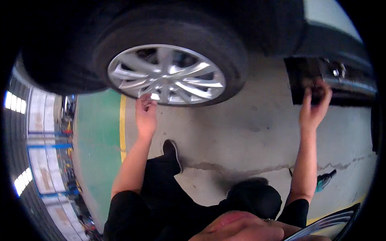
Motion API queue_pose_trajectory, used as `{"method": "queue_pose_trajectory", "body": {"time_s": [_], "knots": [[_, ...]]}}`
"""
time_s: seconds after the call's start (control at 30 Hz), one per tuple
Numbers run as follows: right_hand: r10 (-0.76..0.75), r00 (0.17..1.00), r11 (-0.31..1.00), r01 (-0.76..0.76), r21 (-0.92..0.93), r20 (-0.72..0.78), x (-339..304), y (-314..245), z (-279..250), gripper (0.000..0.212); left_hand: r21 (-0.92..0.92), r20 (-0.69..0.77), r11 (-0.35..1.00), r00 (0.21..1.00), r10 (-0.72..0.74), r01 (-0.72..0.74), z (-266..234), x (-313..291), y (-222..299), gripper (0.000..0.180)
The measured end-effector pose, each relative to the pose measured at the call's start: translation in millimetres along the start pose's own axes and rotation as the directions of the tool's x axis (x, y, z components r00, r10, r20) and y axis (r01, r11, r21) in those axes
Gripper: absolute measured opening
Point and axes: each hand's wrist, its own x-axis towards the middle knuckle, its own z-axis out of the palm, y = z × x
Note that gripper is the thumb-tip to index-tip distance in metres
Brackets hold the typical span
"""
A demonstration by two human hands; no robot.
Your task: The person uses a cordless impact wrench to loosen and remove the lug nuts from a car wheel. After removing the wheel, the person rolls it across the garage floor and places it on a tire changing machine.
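A car wheel with a silver multi-spoke rim (165, 76) and a black tyre (237, 76) fills the upper middle. My left hand (146, 114) is raised at the lower left edge of the rim, its fingers curled together. Whatever they pinch, if anything, is too blurred to make out. Far to the right, my right hand (315, 105) reaches up with thumb and fingers apart. It is in front of a black flat piece (296, 76) beside the dark lower side of the car (354, 84). Shadow and blur partly hide its fingertips.
A green and black hand tool (325, 180) lies on the grey floor (257, 128) beside my right forearm. A crack (225, 168) crosses the floor. Leftward are a yellow line (123, 124), a green floor strip (98, 128) and cluttered equipment along a wall (44, 148).
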Motion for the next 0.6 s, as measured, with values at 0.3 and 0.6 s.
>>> {"method": "queue_pose_trajectory", "body": {"time_s": [0.3,0.6], "knots": [[0.212,0.488,0.773,-0.614,0.161,0.847,-34,-167,196,0.075,-0.436,-0.006,0.894,0.994,0.11,-0.102,-35,91,12,0.048],[0.389,0.621,0.559,-0.746,0.362,0.681,-40,-227,256,0.084,-0.732,0.312,0.665,0.94,0.137,0.147,-4,132,94,0.061]]}}
